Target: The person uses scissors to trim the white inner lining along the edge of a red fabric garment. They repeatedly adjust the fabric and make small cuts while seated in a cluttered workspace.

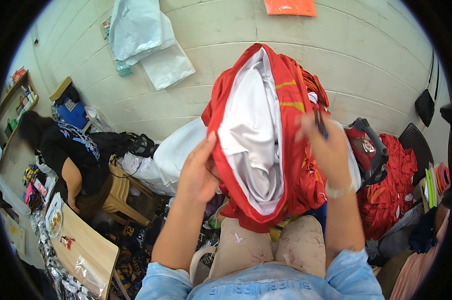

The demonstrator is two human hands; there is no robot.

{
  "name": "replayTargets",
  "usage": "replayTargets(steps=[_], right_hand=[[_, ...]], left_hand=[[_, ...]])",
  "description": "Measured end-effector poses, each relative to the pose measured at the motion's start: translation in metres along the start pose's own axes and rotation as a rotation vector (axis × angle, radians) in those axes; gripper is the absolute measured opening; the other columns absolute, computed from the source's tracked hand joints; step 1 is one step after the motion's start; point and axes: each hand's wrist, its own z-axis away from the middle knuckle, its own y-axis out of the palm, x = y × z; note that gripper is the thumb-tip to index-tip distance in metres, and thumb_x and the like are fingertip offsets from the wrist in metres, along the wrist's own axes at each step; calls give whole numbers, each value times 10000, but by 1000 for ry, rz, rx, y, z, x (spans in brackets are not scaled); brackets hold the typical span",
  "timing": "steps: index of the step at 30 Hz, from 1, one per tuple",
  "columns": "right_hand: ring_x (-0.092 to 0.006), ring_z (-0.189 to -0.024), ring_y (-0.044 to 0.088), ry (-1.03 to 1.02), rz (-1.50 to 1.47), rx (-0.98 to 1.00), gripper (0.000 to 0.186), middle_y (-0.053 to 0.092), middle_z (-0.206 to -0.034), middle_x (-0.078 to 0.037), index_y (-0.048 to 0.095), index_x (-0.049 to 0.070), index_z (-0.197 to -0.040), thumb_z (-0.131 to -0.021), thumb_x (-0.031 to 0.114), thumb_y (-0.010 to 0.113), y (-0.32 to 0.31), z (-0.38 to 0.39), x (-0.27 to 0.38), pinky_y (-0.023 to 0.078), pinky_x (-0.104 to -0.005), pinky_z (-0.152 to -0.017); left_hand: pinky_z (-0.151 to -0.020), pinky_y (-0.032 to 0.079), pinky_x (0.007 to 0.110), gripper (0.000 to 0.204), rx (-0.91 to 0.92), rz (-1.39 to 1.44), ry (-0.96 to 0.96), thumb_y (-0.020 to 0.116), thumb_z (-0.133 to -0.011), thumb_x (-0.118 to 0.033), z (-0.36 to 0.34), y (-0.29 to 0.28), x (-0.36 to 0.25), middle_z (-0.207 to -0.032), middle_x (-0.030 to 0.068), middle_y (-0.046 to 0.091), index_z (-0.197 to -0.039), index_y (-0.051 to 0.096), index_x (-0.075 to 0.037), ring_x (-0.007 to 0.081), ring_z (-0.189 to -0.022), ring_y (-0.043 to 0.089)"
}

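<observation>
A red garment (292, 170) with yellow stripes and a shiny white inner side (248, 125) is spread open in front of me, above my lap. My left hand (198, 175) is closed on its left edge. At the garment's right side, my right hand (320, 145) is blurred, its fingers around a small dark tool (320, 120) too smeared to identify. More folded red and orange cloth shows behind the garment's upper right. A white padded board (178, 150) lies behind it, under the wall.
An iron (373, 145) and red garments (386, 200) are at right. A co-worker (68, 157) bends beside a plastic chair (126, 197) at left, near a wooden table (88, 235). Plastic sheets (166, 65) hang on the wall. Dark bundles (133, 260) lie on the floor.
</observation>
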Motion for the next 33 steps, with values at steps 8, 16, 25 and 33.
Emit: replayTargets(steps=[8,16,25,33], right_hand=[[-37,-693,503,35,-268,157,180,582,-801,0,627,2,-941,-809,96,705,31,89,-11,383,-185,-604],[-24,-652,460,359,-238,270,196,570,-747,18,592,10,-914,-809,106,727,16,97,2,384,-190,-578],[-17,-726,473,242,-356,207,269,578,-875,9,547,3,-1018,-820,81,712,15,97,4,401,-181,-633],[-101,-740,502,99,-267,208,397,555,-872,-63,493,-18,-1109,-840,189,701,12,101,-7,426,-240,-667]], left_hand=[[-847,524,343,315,119,-51,32,495,-972,-176,30,32,31,-1133,101,622,-1223,523,12,188,-982,631],[-902,477,322,615,225,-142,144,570,-876,36,44,38,44,-1267,129,519,-1415,277,-5,182,-1113,551],[-927,455,321,844,273,-351,156,571,-826,114,45,37,39,-1290,130,447,-1471,59,-70,196,-1135,520],[-946,461,328,855,228,-253,122,571,-812,141,49,40,40,-1315,141,429,-1470,69,-74,216,-1189,497]])
